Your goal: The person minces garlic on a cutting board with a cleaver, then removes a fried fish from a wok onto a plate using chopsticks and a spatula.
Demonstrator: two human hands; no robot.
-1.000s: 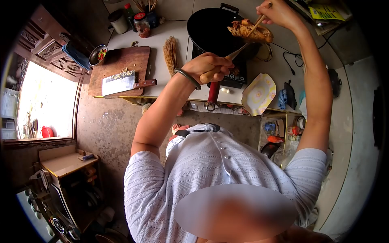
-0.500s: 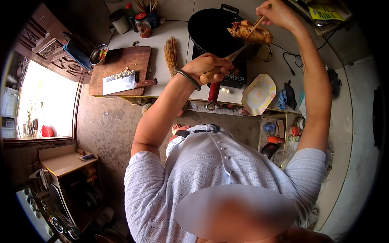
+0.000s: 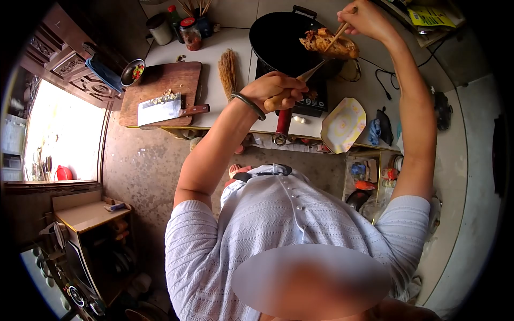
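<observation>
My left hand point(image 3: 276, 90) is closed around the wooden handle of a spatula point(image 3: 312, 70), whose metal end slants up to the underside of a large browned piece of meat point(image 3: 342, 48). Above and to the right, my right hand point(image 3: 367, 21) grips a pair of chopsticks point(image 3: 338, 35) pressed against that meat. The meat is held up over the right side of a black wok point(image 3: 276, 40). The wok's red handle point(image 3: 282, 122) points toward me, below my left hand. Under the wok is a black induction cooker point(image 3: 313, 104), partly hidden.
Right of the cooker lies a floral plate point(image 3: 344, 125). At left, a cleaver point(image 3: 159, 111) and chopped bits rest on a cutting board point(image 3: 134, 101), beside a small bowl point(image 3: 133, 72). A straw brush point(image 3: 227, 72), a red-lidded jar point(image 3: 190, 35) and a power cord point(image 3: 386, 80) are also there.
The view has shifted very slightly. Both hands, the spatula, the chopsticks and the raised meat stay in nearly the same place over the wok.
</observation>
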